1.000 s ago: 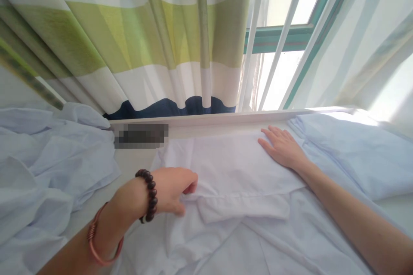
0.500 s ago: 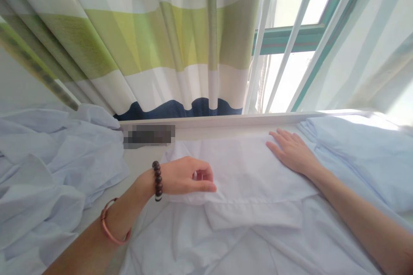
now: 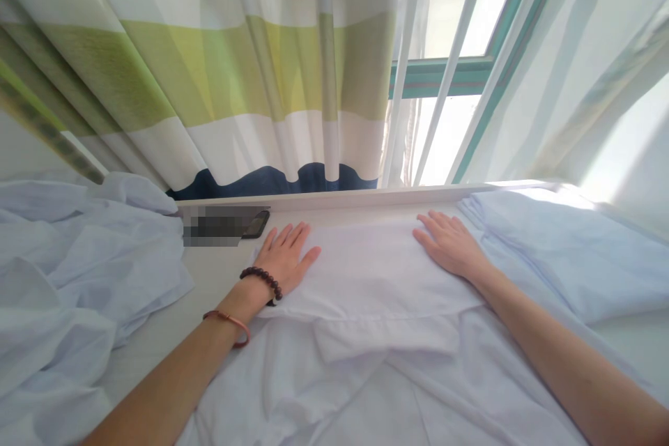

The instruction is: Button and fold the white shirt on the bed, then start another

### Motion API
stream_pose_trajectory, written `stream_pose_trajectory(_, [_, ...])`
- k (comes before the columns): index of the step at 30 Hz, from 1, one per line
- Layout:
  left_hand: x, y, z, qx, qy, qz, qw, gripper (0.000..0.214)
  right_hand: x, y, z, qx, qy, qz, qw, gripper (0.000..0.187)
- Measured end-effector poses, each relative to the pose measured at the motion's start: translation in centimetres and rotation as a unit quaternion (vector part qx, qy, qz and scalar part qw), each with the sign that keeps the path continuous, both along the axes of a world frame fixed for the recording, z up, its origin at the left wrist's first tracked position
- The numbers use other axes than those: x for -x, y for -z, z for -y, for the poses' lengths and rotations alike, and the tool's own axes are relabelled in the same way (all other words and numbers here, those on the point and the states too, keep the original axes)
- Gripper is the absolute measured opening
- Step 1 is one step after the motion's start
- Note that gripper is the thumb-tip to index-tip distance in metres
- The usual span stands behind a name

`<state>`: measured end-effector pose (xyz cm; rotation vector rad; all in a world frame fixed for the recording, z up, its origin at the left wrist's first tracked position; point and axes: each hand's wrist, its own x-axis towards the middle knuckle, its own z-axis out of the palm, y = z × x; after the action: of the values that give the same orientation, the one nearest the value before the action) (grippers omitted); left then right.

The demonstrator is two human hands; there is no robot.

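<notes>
A white cloth garment [image 3: 360, 272] lies spread in front of me, its far part flat and its near part loosely rumpled. My left hand [image 3: 285, 254] rests flat on the far left of the cloth, fingers spread and pointing away from me. A dark bead bracelet and a copper-coloured bangle circle that wrist and forearm. On the cloth's far right lies my right hand [image 3: 449, 240], palm down with the fingers stretched out. Neither hand grips anything.
Rumpled white cloth [image 3: 67, 293] is heaped at the left. Folded pale blue-white cloth [image 3: 569, 251] lies at the right. A dark, phone-like object [image 3: 256, 224], partly blurred out, sits by the far ledge. Beyond are a striped curtain [image 3: 230, 70] and a white railing [image 3: 454, 49].
My left hand has opened from a loose curl and turned, laying its fingers flat on the cloth's far left. My right hand stays flat on the cloth. The view has shifted slightly.
</notes>
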<state>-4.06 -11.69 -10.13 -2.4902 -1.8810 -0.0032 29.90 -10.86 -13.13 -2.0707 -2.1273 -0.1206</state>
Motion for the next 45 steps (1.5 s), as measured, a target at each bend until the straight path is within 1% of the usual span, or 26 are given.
stream_pose_trajectory(4, [0.4, -0.4, -0.2, 0.021, -0.035, -0.020, 0.999, 0.072, 0.3, -0.3, 0.3, 0.000, 0.066, -0.007, 0.998, 0.065])
stream_pose_trajectory(6, [0.4, -0.4, -0.3, 0.028, -0.044, -0.030, 0.998, 0.074, 0.4, -0.4, 0.4, 0.008, 0.081, -0.012, 0.997, 0.068])
stream_pose_trajectory(10, [0.2, -0.5, -0.2, 0.038, -0.048, -0.044, 0.997, 0.075, 0.6, -0.5, 0.4, 0.025, 0.079, -0.010, 0.997, 0.067])
stream_pose_trajectory(13, [0.4, -1.2, 0.0, 0.041, -0.038, -0.066, 0.996, 0.070, 0.0, -1.0, 0.2, 0.038, 0.063, 0.004, 0.997, 0.066])
stream_pose_trajectory(17, [1.2, -3.0, -0.3, 0.045, -0.012, -0.084, 0.995, 0.048, -2.1, -2.6, -0.1, 0.082, 0.011, 0.021, 0.996, 0.052])
stream_pose_trajectory(20, [1.8, -4.8, -1.7, 0.070, 0.004, -0.086, 0.994, 0.041, -3.7, -4.4, -0.7, 0.095, 0.008, 0.032, 0.995, 0.046])
stream_pose_trajectory(22, [1.9, -6.0, -3.1, 0.098, 0.010, -0.093, 0.991, 0.043, -4.3, -5.5, -1.2, 0.095, 0.006, 0.045, 0.994, 0.043])
stream_pose_trajectory(24, [1.8, -7.0, -4.4, 0.141, 0.014, -0.100, 0.985, 0.045, -4.6, -6.6, -1.8, 0.090, -0.006, 0.056, 0.994, 0.031])
stream_pose_trajectory(26, [1.6, -8.1, -5.6, 0.185, 0.029, -0.100, 0.977, 0.034, -4.7, -7.5, -2.3, 0.076, -0.023, 0.063, 0.995, 0.020])
stream_pose_trajectory(28, [1.5, -9.1, -6.5, 0.203, 0.054, -0.087, 0.974, 0.019, -5.0, -8.4, -2.6, 0.052, -0.031, 0.064, 0.996, 0.020])
stream_pose_trajectory(30, [1.7, -10.2, -7.4, 0.174, 0.069, -0.069, 0.980, 0.013, -5.5, -9.0, -3.0, 0.025, -0.021, 0.061, 0.998, 0.025])
stream_pose_trajectory(32, [1.9, -11.1, -8.5, 0.117, 0.063, -0.058, 0.989, 0.015, -5.9, -9.3, -3.5, -0.014, 0.004, 0.055, 0.998, 0.030])
stream_pose_trajectory(34, [1.9, -11.6, -9.5, 0.049, 0.043, -0.051, 0.997, 0.019, -6.0, -8.9, -4.4, -0.077, 0.031, 0.050, 0.995, 0.033])
stream_pose_trajectory(35, [1.7, -11.6, -9.8, 0.015, 0.032, -0.050, 0.998, 0.021, -6.0, -8.5, -4.9, -0.108, 0.043, 0.050, 0.992, 0.033])
stream_pose_trajectory(37, [0.7, -10.9, -10.0, -0.050, 0.017, -0.049, 0.997, 0.025, -5.5, -7.5, -5.9, -0.148, 0.060, 0.053, 0.986, 0.032])
stream_pose_trajectory(40, [-1.6, -8.9, -9.0, -0.126, 0.026, -0.045, 0.991, 0.036, -3.9, -5.8, -6.3, -0.164, 0.076, 0.052, 0.982, 0.034])
stream_pose_trajectory(42, [-3.2, -7.1, -7.9, -0.145, 0.061, -0.037, 0.987, 0.041, -2.2, -4.8, -5.5, -0.197, 0.068, 0.042, 0.977, 0.043])
stream_pose_trajectory(44, [-4.1, -5.4, -7.0, -0.144, 0.090, -0.026, 0.985, 0.042, -0.3, -4.0, -4.2, -0.224, 0.027, 0.022, 0.974, 0.052])
stream_pose_trajectory(45, [-4.3, -4.5, -6.6, -0.137, 0.100, -0.021, 0.985, 0.045, 0.6, -3.5, -3.4, -0.215, 0.000, 0.011, 0.977, 0.056])
